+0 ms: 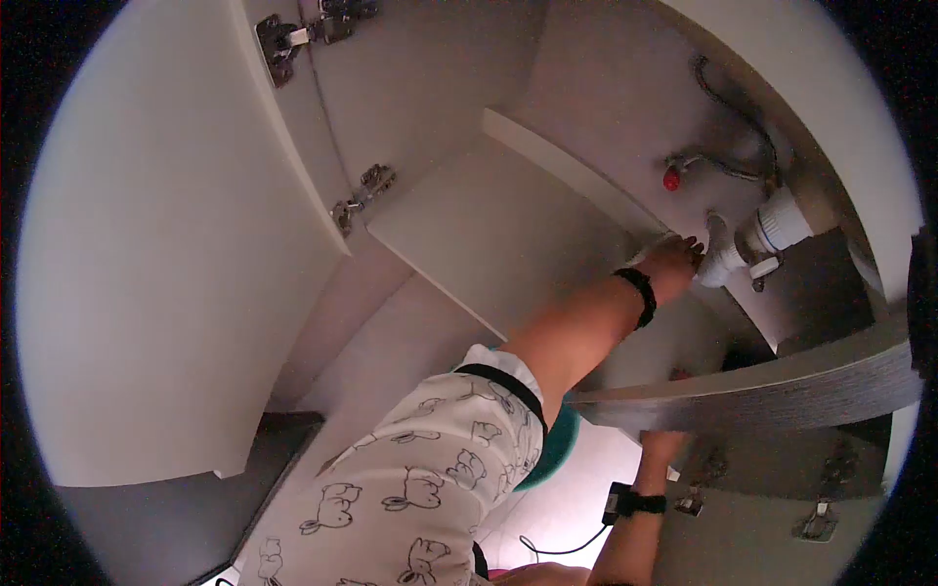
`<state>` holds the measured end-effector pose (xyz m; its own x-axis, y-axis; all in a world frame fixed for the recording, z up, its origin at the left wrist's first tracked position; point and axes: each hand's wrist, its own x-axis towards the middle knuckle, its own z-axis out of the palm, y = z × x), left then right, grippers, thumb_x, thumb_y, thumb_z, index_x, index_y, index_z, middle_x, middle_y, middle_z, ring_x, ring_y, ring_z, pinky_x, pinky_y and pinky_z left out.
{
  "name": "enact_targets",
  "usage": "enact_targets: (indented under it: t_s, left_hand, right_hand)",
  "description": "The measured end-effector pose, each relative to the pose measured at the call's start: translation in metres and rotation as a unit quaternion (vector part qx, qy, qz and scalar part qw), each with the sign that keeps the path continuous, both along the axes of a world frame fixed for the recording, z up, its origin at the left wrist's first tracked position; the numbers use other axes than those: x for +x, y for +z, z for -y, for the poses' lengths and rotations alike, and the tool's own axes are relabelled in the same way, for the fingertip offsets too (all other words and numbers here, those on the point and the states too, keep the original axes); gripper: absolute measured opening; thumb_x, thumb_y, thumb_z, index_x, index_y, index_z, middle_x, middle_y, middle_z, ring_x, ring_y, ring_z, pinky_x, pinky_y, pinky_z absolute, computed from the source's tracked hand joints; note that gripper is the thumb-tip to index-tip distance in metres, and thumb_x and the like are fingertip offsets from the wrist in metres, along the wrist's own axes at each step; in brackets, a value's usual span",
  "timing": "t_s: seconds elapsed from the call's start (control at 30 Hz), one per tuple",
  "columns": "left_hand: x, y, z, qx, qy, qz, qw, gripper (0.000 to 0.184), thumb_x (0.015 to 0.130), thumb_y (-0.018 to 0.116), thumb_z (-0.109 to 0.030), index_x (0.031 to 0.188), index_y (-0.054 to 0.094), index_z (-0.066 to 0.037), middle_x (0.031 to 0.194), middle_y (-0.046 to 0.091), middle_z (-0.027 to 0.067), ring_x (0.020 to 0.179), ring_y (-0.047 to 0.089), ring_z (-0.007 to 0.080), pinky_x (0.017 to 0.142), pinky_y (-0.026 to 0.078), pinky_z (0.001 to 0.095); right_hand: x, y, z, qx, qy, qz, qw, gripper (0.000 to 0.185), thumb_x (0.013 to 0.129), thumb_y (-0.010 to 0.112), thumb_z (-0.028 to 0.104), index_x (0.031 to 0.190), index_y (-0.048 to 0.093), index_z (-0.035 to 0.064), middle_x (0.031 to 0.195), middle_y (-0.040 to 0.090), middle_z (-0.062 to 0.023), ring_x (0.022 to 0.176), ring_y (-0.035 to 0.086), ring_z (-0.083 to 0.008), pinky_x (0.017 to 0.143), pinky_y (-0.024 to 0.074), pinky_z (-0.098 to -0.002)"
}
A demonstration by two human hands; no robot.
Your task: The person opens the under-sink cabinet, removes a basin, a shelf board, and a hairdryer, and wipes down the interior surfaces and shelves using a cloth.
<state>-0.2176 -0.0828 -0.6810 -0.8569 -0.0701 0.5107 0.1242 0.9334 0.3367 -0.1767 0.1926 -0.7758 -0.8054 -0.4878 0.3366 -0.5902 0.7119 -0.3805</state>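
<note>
My left hand (674, 266), below a white sleeve with rabbit drawings (420, 459) and a dark wristband (640, 296), reaches inside a cabinet. Its fingers look curled at the back edge of the shelf panel (508, 215), close beside the white drain pipe (723, 259). Something pale shows by the fingers, too unclear to name. Lower down, my right hand (661, 447) is raised beside the curved cabinet edge (762, 391); that edge hides its fingers. A black band with a small box (620, 503) and a cable is on the right wrist.
A large pale door (156, 254) hangs open at left, with metal hinges (366, 190). A braided hose (738, 112) and a red-capped fitting (671, 179) are on the back wall. Another door (762, 547) with hinges stands at lower right. Part of a teal round object (557, 449) shows behind the sleeve.
</note>
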Motion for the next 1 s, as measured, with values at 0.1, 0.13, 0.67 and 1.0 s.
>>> enact_targets:
  t_s: [0.1, 0.13, 0.67, 1.0]
  left_hand:
    - [0.003, -0.007, 0.011, -0.060, -0.035, -0.015, 0.997, 0.044, 0.077, 0.049, -0.010, 0.121, 0.045, -0.006, 0.130, 0.040, 0.0140, 0.123, 0.034, 0.0299, 0.103, 0.027, 0.0411]
    - [0.005, -0.006, 0.022, -0.132, -0.071, -0.032, 0.988, 0.049, 0.074, 0.056, -0.011, 0.121, 0.046, -0.008, 0.129, 0.041, 0.0138, 0.121, 0.036, 0.0302, 0.102, 0.028, 0.0412]
    - [0.151, 0.024, 0.256, -0.092, 0.251, 0.129, 0.955, 0.061, 0.071, 0.064, -0.027, 0.122, 0.037, -0.006, 0.128, 0.038, 0.0140, 0.118, 0.038, 0.0282, 0.098, 0.032, 0.0384]
    - [0.188, 0.035, 0.224, 0.096, 0.265, 0.249, 0.926, 0.059, 0.080, 0.042, -0.041, 0.127, 0.038, -0.006, 0.132, 0.038, 0.0137, 0.117, 0.041, 0.0276, 0.096, 0.034, 0.0365]
  right_hand:
    - [-0.001, -0.002, -0.001, 0.008, -0.003, -0.004, 1.000, 0.035, 0.084, 0.043, 0.024, 0.113, 0.044, 0.0046, 0.115, 0.047, -0.0109, 0.108, 0.042, -0.0241, 0.094, 0.0322, -0.0352]
    - [-0.001, -0.003, 0.000, 0.006, -0.006, -0.004, 1.000, 0.035, 0.084, 0.044, 0.024, 0.113, 0.044, 0.0045, 0.114, 0.047, -0.0109, 0.107, 0.042, -0.0241, 0.094, 0.0323, -0.0352]
    - [-0.005, -0.002, 0.002, 0.015, -0.016, -0.011, 1.000, 0.033, 0.079, 0.051, 0.018, 0.108, 0.047, 0.0030, 0.108, 0.050, -0.0111, 0.102, 0.045, -0.0239, 0.090, 0.0345, -0.0347]
    - [-0.004, -0.010, -0.005, 0.007, -0.016, 0.000, 1.000, 0.032, 0.075, 0.056, 0.015, 0.104, 0.049, 0.0021, 0.104, 0.052, -0.0113, 0.098, 0.047, -0.0238, 0.088, 0.0359, -0.0344]
